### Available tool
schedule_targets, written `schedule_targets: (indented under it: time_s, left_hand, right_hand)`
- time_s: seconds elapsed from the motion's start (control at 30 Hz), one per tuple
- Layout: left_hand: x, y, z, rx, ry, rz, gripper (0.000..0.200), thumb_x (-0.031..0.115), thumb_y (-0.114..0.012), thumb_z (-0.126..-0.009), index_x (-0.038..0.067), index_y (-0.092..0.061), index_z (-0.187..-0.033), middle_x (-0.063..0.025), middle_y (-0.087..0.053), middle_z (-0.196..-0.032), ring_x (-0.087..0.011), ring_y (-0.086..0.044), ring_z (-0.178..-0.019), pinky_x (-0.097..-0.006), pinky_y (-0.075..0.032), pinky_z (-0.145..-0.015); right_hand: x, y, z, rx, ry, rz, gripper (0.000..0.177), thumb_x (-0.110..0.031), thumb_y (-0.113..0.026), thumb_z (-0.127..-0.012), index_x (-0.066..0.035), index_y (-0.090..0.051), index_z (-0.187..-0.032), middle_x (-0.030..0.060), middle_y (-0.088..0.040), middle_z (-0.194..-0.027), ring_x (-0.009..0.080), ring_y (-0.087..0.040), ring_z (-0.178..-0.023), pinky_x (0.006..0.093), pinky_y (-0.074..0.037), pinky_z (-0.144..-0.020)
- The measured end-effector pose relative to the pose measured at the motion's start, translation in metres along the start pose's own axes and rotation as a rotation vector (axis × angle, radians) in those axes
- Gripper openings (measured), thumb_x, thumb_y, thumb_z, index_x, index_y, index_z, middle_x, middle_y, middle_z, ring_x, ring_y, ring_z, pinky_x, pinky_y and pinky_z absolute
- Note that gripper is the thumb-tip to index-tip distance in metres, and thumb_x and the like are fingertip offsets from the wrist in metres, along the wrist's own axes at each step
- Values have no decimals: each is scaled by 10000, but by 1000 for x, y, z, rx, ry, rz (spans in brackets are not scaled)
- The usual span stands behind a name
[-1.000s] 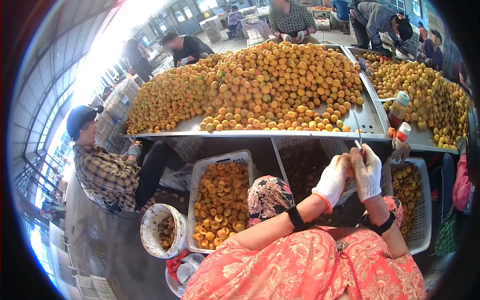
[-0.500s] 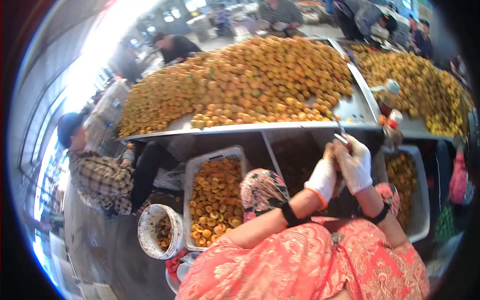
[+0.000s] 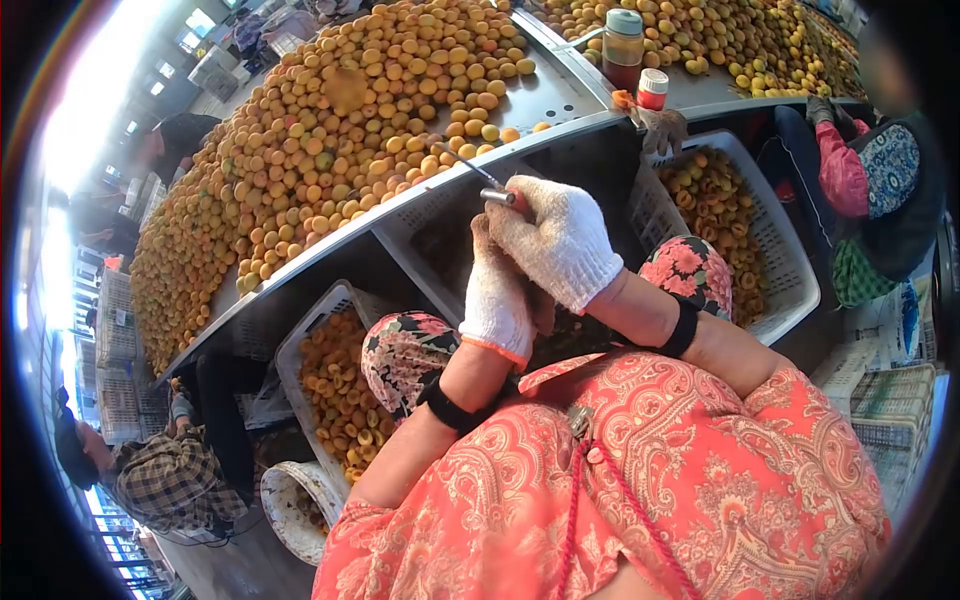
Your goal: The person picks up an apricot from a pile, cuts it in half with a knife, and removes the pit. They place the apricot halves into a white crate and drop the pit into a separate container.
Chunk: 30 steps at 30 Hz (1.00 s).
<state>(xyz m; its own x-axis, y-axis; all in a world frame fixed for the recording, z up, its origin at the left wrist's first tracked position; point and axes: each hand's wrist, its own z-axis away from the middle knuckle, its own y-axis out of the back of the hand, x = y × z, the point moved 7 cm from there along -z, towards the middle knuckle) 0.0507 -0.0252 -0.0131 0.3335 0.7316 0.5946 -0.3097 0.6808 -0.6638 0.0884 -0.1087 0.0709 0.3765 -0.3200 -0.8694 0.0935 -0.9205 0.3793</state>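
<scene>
My right hand, in a white knit glove, is closed around the handle of a thin metal tool whose tip points up and left toward the fruit pile. Pressed against it is my left hand, gloved too with an orange cuff edge; its fingers are closed, and what they hold, if anything, is hidden. Both hands are above a dark crate between my knees. Whole orange fruits are heaped on the metal table just ahead.
Crates of halved fruit stand at left and right. A white bucket is at lower left. A jar and red bottle stand on the table edge. Seated people are at left and right.
The view has turned and tilted down, so the right-hand co-worker shows more. My hands appear further left and larger, still together, with the tool still in my right hand.
</scene>
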Motion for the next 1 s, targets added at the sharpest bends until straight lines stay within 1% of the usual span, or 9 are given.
schedule_targets:
  time_s: [0.17, 0.2, 0.3, 0.43, 0.7, 0.8, 0.87, 0.93, 1.0]
  left_hand:
    - [-18, 11, 20, 247, 311, -157, 594, 790, -469, -825, 230, -622, -951, 35, -607, -711, -168, -543, -517, -294, -370, -406]
    - [-23, 10, 15, 14, 420, -77, 555, 793, -493, -807, 245, -578, -792, 63, -494, -550, -148, -429, -397, -297, -297, -370]
    - [-30, 10, 12, 49, 436, -81, 566, 807, -495, -792, 247, -555, -744, 68, -425, -497, -143, -356, -354, -295, -238, -359]
    - [-28, -7, 10, 114, 376, -43, 623, 791, -469, -818, 177, -566, -784, 23, -400, -485, -143, -294, -335, -276, -179, -356]
    - [-39, 1, -1, -270, 535, 158, 372, 555, -518, -908, 196, -574, -829, 20, -495, -623, -132, -360, -415, -286, -242, -386]
    - [-52, 18, -9, -135, 503, 177, 400, 562, -537, -893, 164, -568, -882, 13, -485, -652, -125, -376, -458, -274, -245, -401]
    - [-45, 17, -10, 3, 514, 169, 328, 485, -515, -951, 183, -545, -826, 19, -467, -634, -137, -375, -452, -290, -243, -393]
    - [-28, 5, -15, -200, 320, -125, 415, 550, -511, -924, 163, -523, -776, 22, -416, -588, -136, -326, -412, -291, -220, -397]
    - [-21, -9, -17, -276, 421, 45, 480, 591, -450, -921, 146, -512, -754, 16, -373, -561, -140, -282, -394, -292, -201, -409]
  right_hand:
    - [1, 0, 10, 55, 141, 39, 204, -227, -697, -807, -43, -609, -796, 186, -622, -764, 391, -628, -724, 444, -490, -628]
    - [2, 2, 12, 68, 167, 42, 199, -219, -701, -801, -47, -601, -795, 181, -614, -759, 393, -624, -722, 441, -491, -623]
    - [8, 5, 9, 51, 178, 48, 201, -203, -713, -785, -54, -578, -790, 170, -596, -754, 401, -613, -709, 436, -493, -607]
    - [12, 8, 6, 107, 406, 41, 184, -118, -741, -762, -39, -590, -832, 149, -563, -708, 365, -593, -619, 384, -476, -540]
    - [7, 5, 0, -85, 599, 83, 211, -189, -755, -703, -75, -610, -805, 108, -545, -730, 333, -590, -643, 402, -472, -547]
    - [2, -4, 6, -248, 754, 64, 212, -237, -745, -699, -91, -614, -780, 81, -567, -742, 302, -599, -643, 390, -493, -562]
    - [4, -2, 2, -203, 752, 4, 205, -227, -741, -705, -86, -613, -783, 88, -568, -748, 312, -588, -639, 389, -491, -561]
    - [14, 8, -7, -63, 726, -214, 153, -180, -705, -787, -61, -610, -801, 90, -573, -753, 253, -593, -626, 353, -478, -546]
    - [44, 13, -20, 10, 189, -596, 143, -171, -650, -917, -47, -611, -858, 35, -603, -775, 116, -591, -676, 272, -453, -545]
